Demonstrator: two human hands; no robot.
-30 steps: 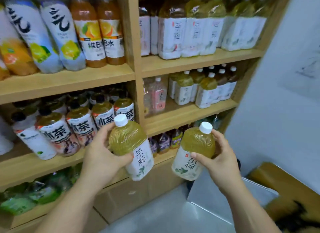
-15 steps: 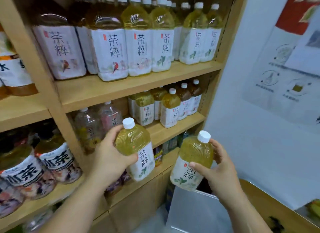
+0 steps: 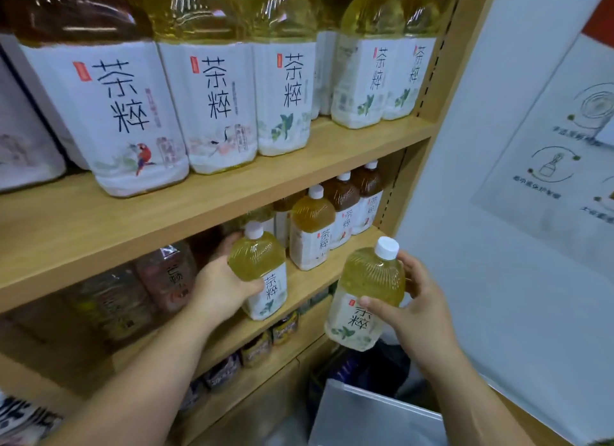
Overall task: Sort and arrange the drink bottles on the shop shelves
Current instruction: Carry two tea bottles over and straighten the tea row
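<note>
While left hand grips a yellow-tea bottle at the middle shelf edge, right hand grips another white-capped bottle off-shelf, tilted.

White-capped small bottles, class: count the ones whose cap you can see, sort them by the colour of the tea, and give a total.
Pale yellow-green: 2, the left-hand bottle and the right-hand bottle
Golden amber: 1, the amber bottle on the middle shelf
Dark brown: 2, the nearer brown bottle and the farther brown bottle
Total: 5
</note>
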